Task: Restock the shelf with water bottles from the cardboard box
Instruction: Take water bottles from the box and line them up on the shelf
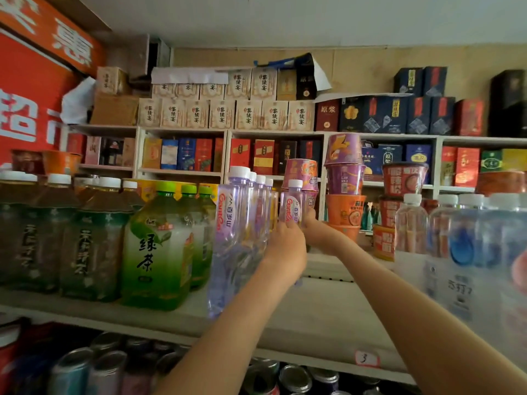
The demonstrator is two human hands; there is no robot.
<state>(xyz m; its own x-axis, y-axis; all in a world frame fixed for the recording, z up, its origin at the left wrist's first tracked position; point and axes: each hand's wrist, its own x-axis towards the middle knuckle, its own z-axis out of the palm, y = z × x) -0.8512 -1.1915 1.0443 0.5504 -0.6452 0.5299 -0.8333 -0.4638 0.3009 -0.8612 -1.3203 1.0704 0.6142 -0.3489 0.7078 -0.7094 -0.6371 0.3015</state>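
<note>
Gripping water bottle [293, 205], left hand [286, 248] apparently.

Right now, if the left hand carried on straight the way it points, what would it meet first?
Probably the pink noodle cups standing behind the small water bottle that the left hand grips; the row of water bottles lies beside its path. Depth is hard to judge.

Ganten 百岁山 on water bottles [226, 220]; 绿茶 on green bottle [154, 246]; 3 on shelf tag [367, 358].
</note>
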